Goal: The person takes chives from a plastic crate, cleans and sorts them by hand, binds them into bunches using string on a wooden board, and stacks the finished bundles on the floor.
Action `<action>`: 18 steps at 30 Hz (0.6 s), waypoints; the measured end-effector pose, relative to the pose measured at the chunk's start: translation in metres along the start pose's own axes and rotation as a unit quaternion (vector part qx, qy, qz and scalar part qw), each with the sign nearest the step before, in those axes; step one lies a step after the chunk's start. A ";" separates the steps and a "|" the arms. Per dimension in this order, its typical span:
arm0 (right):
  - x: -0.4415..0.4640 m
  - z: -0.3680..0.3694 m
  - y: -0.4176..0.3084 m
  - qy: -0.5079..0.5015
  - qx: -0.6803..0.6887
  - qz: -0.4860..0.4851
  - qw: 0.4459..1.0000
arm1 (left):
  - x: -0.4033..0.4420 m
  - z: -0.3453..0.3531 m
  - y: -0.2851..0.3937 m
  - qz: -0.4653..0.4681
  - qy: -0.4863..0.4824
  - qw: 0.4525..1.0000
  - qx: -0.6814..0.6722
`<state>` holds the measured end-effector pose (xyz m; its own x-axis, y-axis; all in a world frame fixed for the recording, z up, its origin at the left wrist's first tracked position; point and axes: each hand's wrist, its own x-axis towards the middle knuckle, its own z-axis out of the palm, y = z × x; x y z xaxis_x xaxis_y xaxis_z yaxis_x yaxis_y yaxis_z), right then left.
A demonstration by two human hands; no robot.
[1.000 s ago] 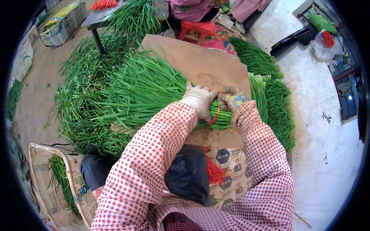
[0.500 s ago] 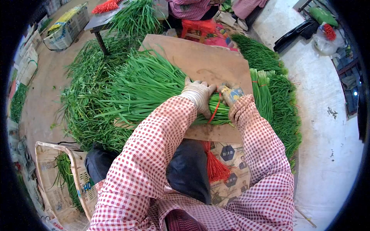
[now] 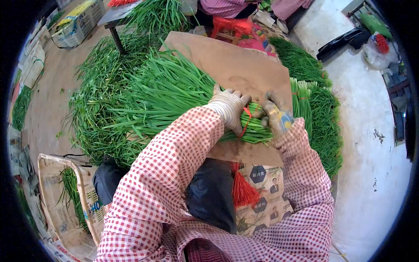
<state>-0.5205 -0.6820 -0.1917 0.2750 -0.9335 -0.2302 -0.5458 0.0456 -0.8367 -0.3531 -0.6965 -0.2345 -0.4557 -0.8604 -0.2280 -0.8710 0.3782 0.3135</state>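
A large bunch of long green stalks [image 3: 170, 96] lies across a brown board [image 3: 209, 54], its leaves fanned to the left. My left hand [image 3: 229, 108], in a pale glove, presses on the bunch with fingers spread over it. Right beside that hand, a red tie [image 3: 247, 118] goes around the stalks near their cut ends. My right hand [image 3: 275, 115], in a worn glove with a blue and yellow patch, is at the cut ends, its fingers apart and curved, with nothing visible held between them.
Tied bundles [image 3: 302, 102] and more greens stand right of the board. Loose greens [image 3: 100, 105] are heaped left. Red ties [image 3: 244, 190] hang below the board. A basket [image 3: 80, 196] is at lower left. Another person [image 3: 222, 8] is beyond a red stool [image 3: 231, 27].
My right hand has left the red tie and shifted right to the stalk ends, its fingers opening. My left hand has stayed on the bunch.
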 end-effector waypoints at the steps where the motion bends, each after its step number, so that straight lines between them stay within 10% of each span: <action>1: 0.004 0.008 0.000 0.021 0.113 0.041 0.993 | 0.000 0.000 -0.001 0.004 0.000 1.000 -0.004; 8: 0.016 0.022 -0.001 0.043 0.299 0.071 0.951 | -0.005 -0.031 -0.005 0.060 -0.088 0.991 -0.085; 18: -0.068 0.063 0.030 -0.004 0.505 0.116 0.855 | -0.018 0.001 0.033 -0.095 -0.010 0.994 0.050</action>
<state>-0.5056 -0.5948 -0.2330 0.2598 -0.8551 -0.4486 0.3738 0.5174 -0.7698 -0.3742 -0.6682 -0.2214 -0.2832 -0.9129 -0.2939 -0.9553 0.2416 0.1703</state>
